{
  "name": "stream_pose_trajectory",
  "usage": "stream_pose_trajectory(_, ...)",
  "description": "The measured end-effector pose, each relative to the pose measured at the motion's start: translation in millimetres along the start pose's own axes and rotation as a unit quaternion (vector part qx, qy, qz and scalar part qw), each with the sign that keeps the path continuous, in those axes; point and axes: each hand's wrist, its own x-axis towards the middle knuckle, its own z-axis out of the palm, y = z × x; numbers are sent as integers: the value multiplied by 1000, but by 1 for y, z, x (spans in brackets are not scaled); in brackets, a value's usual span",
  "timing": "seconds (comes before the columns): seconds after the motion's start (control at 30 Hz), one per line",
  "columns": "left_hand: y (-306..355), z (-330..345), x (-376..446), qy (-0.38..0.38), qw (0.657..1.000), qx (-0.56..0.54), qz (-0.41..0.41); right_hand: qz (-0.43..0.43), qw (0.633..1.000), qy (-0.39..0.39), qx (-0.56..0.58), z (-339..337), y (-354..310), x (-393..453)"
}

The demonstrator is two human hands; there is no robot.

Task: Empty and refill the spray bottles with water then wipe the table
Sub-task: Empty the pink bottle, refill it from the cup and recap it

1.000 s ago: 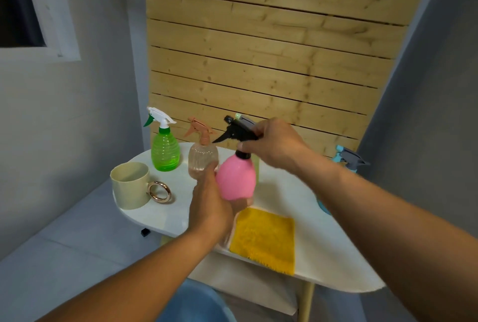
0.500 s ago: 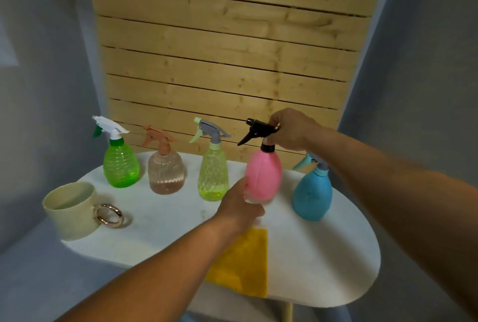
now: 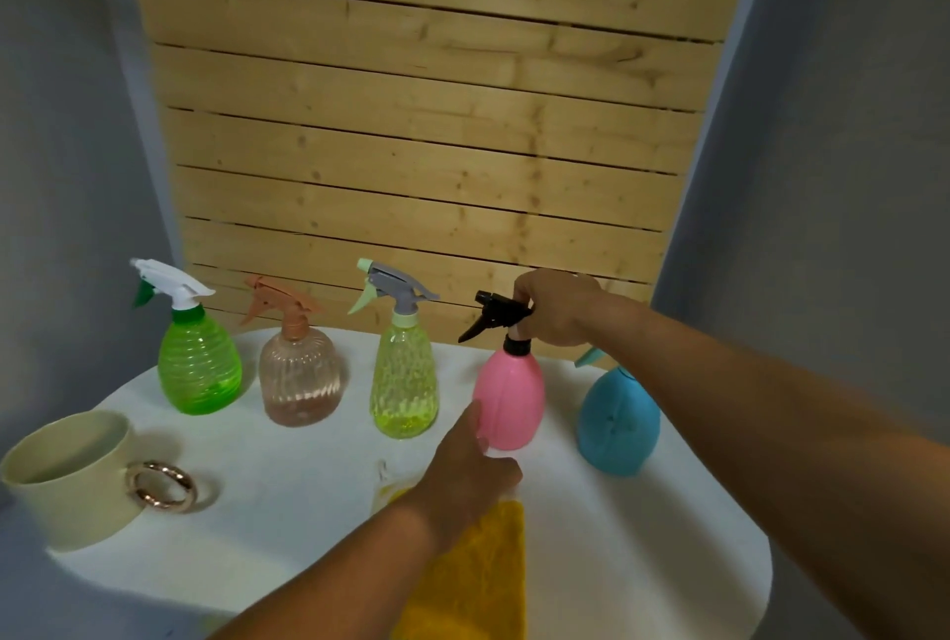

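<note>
Our right hand [image 3: 552, 307] grips the black sprayer head of the pink bottle [image 3: 509, 400], standing on the counter [image 3: 642, 536] between yellow-green and blue bottles; our left hand [image 3: 475, 459], fingers relaxed, touches its base. We should steady the base while twisting.

This looks like a plain corner of a home. Grey walls [image 3: 822, 125] flank a pine plank panel [image 3: 421, 125] behind a small white table [image 3: 642, 536] holding household spray bottles [image 3: 403, 382].

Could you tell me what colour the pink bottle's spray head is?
Black spray head, seen in the head view.
</note>
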Motion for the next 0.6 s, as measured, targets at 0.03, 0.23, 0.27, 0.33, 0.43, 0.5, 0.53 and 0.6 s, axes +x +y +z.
stream_pose_trajectory(0.03, 0, -1, 1, 0, 1000, 3, 1, -2, 1000, -3, -3, -1, 0, 1)
stream_pose_trajectory(0.23, 0, -1, 2, -8, 1000, 29, 7, -7, 999, -27, -24, -7, -1, -1)
stream_pose_trajectory(0.27, 0, 0, 2, -10, 999, 32, 7, -7, 999, -30, -21, -8, -1, -2)
stream_pose_trajectory(0.33, 0, -1, 4, -9, 999, 37, 9, -6, 999, -36, -12, -10, 0, -3)
stream_pose_trajectory(0.43, 0, 0, 5, -8, 999, 44, 14, -2, 999, -46, -14, -13, 0, -4)
stream_pose_trajectory(0.5, -1, 1, 6, -8, 999, 48, 14, 2, 999, -51, -13, -13, 1, -3)
stream_pose_trajectory(0.53, -2, 1, 7, -10, 999, 50, 14, 3, 999, -53, -8, -13, 2, -3)
stream_pose_trajectory(0.6, -3, 2, 9, -13, 999, 51, 12, 5, 998, -58, 16, -14, 6, -4)
